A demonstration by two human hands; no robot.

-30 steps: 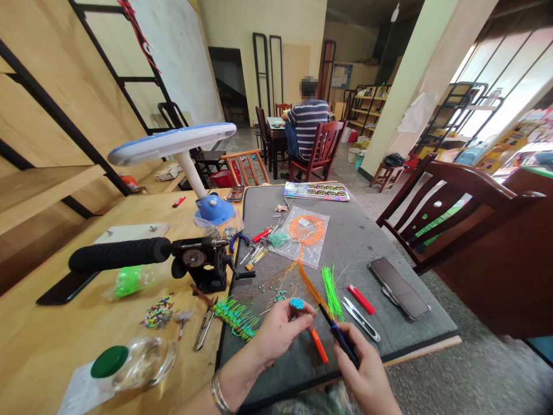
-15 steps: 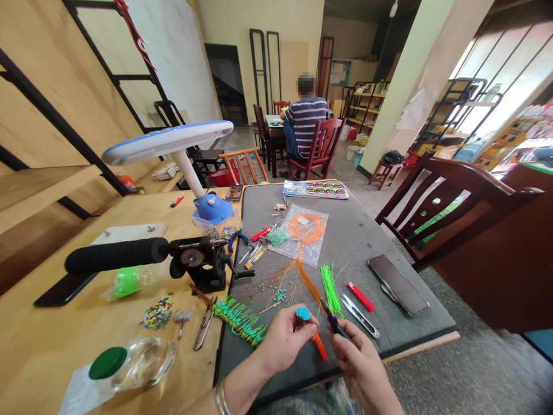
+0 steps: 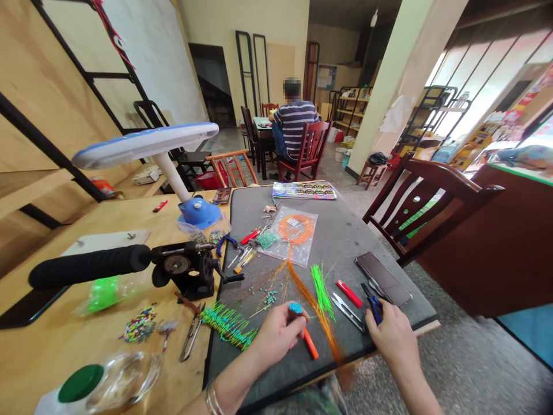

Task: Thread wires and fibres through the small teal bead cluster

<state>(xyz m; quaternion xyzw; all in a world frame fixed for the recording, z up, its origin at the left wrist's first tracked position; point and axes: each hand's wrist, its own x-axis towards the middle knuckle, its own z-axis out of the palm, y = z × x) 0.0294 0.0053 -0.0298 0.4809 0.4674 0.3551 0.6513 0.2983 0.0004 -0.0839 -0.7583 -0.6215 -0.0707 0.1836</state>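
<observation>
A small round turquoise beaded piece (image 3: 295,308) is pinched by the fingers (image 3: 290,319) of the left hand (image 3: 276,337), held together above a grey-topped table (image 3: 345,230); a bright orange rod (image 3: 310,343) projects from just below them. Small blue-handled pliers (image 3: 374,305) are clamped in the right hand (image 3: 391,334), its fingers closed around them, beside a flat black smartphone (image 3: 382,271). Steel thread snips (image 3: 348,313), a red lighter (image 3: 349,293) and loose bright green strands (image 3: 322,297) are laid between the hands.
</observation>
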